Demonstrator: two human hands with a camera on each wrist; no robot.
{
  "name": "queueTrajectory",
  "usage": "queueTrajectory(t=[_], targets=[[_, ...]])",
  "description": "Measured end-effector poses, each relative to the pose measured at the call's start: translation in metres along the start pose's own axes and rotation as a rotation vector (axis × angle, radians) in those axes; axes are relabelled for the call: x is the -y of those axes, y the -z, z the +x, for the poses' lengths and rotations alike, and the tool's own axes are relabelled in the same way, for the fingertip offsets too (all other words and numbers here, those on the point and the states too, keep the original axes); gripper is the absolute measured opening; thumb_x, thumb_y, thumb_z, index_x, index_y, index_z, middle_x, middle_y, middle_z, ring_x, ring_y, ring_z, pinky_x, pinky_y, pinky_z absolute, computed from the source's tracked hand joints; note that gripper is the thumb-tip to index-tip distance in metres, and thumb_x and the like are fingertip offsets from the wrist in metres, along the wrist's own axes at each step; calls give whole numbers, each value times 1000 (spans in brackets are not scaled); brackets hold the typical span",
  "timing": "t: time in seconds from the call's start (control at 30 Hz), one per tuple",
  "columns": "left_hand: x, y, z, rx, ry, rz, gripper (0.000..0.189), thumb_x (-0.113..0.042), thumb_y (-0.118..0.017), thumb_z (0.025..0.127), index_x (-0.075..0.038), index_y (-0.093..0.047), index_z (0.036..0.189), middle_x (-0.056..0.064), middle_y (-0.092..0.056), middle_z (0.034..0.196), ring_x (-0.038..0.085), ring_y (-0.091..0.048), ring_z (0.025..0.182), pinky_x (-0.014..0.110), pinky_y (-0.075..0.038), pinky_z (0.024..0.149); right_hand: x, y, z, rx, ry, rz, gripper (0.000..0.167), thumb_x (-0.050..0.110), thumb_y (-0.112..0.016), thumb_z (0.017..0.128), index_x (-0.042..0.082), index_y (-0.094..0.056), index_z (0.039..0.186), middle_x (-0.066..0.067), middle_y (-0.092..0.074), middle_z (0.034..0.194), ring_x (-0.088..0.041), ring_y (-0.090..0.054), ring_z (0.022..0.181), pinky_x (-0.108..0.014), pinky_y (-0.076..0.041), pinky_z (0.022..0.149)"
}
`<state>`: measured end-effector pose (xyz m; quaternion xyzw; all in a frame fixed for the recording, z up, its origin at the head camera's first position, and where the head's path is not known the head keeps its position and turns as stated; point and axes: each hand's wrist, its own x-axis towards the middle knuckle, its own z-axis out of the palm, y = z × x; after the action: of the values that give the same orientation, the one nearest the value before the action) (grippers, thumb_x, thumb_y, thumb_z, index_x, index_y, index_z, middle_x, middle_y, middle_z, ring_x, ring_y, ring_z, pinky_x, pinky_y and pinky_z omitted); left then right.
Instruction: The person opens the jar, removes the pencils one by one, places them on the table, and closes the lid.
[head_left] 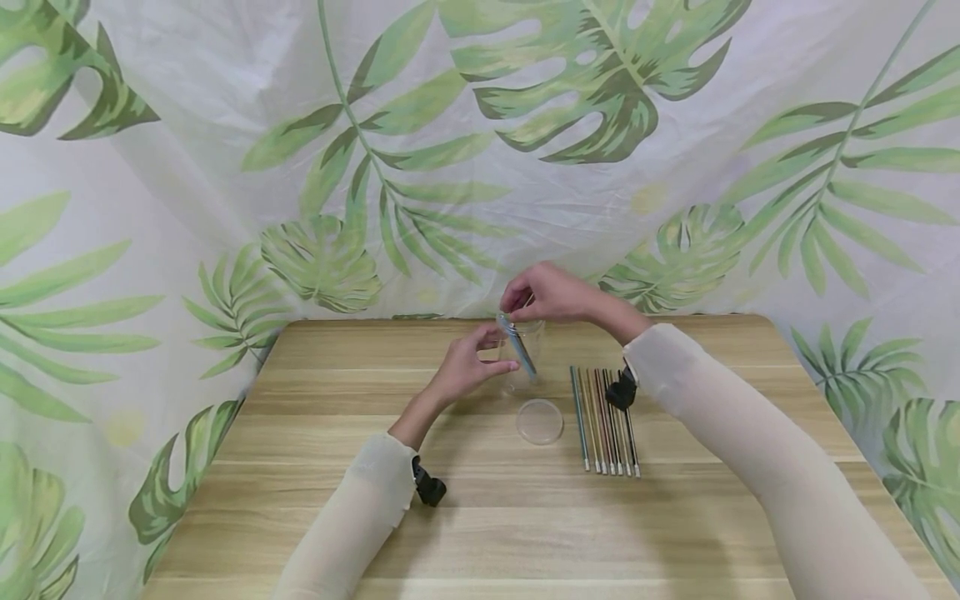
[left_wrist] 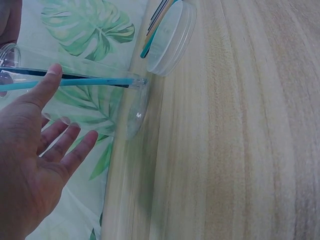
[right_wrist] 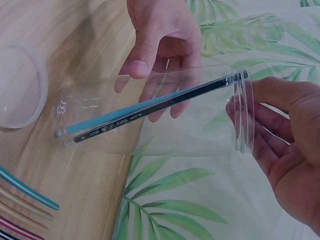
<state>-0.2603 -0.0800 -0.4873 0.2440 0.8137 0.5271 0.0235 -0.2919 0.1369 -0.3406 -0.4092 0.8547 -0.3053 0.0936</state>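
Jar: clear, mouth up, toward the far edge of the wood-grain surface (head_left: 465, 533), between both hands; body (right_wrist: 185, 140) see-through.
Contents: one blue pencil (right_wrist: 110, 116) and one black pencil (right_wrist: 175, 101) – both leaning aslant inside, side by side.
Left hand (head_left: 467, 365): set about the jar's left side; grip wide, fingers extended, thumb apart.
Right hand (head_left: 553, 293): at the jar's mouth, fingers bent near the pencils' upper ends; grip narrow – whether it pinches a pencil, cannot tell.
Lid (head_left: 539, 422): round, translucent, flat, nearer the person than the jar.
Pencil row (head_left: 603, 421): assorted colours, right of the lid.
Backdrop (head_left: 420, 108): leaf-printed cloth.
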Motion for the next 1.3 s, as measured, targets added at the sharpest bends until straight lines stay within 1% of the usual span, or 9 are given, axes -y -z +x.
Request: queueTrajectory(t=[0.27,0.47,0.7,0.9,1.03,1.13,1.23,1.27,1.3], targets=[[0,-1,-1,-8,-3,-13,60,-20,-91,86,-7,-62,136,26,-67,137,41,-67,127,59,-58,105,-1,-1,5,33,4,-20,7,1,-78,93,2,-81,100,-7,-80,96,-19,-77,90,-31,-66,85],[1,-2,-1,-17,-11,-17,59,-19,-91,86,-7,-62,135,27,-67,137,42,-67,126,61,-57,105,0,-3,7,39,0,-26,6,2,-79,93,4,-82,97,-6,-81,94,-18,-78,89,-30,-65,82],[0,-1,-1,-17,-6,-11,59,-18,-92,85,-6,-62,135,28,-67,136,46,-66,126,61,-56,107,-1,-6,7,4,-1,-40,5,3,-79,92,6,-82,94,-3,-81,90,-15,-77,87,-30,-65,81],[-2,-1,-1,-20,-4,0,61,-19,-92,85,-5,-62,136,27,-67,136,44,-66,126,59,-57,107,-5,-8,8,-23,17,-34,6,2,-79,92,7,-82,91,-3,-80,88,-15,-77,85,-29,-65,80],[-1,-2,-1,-25,-9,12,61,-19,-92,85,-5,-62,136,25,-68,135,43,-67,125,58,-57,106,-8,-8,8,-32,26,-12,6,3,-80,92,8,-82,90,-2,-80,88,-15,-77,84,-29,-65,80],[-2,-2,-1,-25,-10,11,61,-19,-92,86,-4,-62,137,26,-68,136,43,-67,126,58,-57,107,-7,-7,8,-39,16,19,4,4,-80,92,7,-83,91,-1,-80,88,-15,-76,84,-28,-64,80],[-2,-2,-1,-28,-2,23,62,-19,-92,85,-5,-62,137,22,-69,135,40,-68,125,54,-58,107,-7,-7,7,-56,4,51,2,6,-81,93,5,-82,91,0,-79,86,-13,-75,82,-28,-63,79],[-2,-2,-1,-32,1,30,62,-19,-92,85,-5,-62,137,20,-70,134,38,-69,125,52,-58,107,-7,-7,7,-65,5,52,2,7,-81,92,6,-82,91,1,-79,85,-12,-75,82,-30,-63,76],[-3,-2,-1,-35,6,39,61,-19,-92,85,-5,-63,137,19,-71,134,36,-69,124,49,-58,107,-8,-8,7,-73,5,58,3,7,-81,92,5,-81,90,1,-79,85,-12,-75,81,-32,-63,76]])
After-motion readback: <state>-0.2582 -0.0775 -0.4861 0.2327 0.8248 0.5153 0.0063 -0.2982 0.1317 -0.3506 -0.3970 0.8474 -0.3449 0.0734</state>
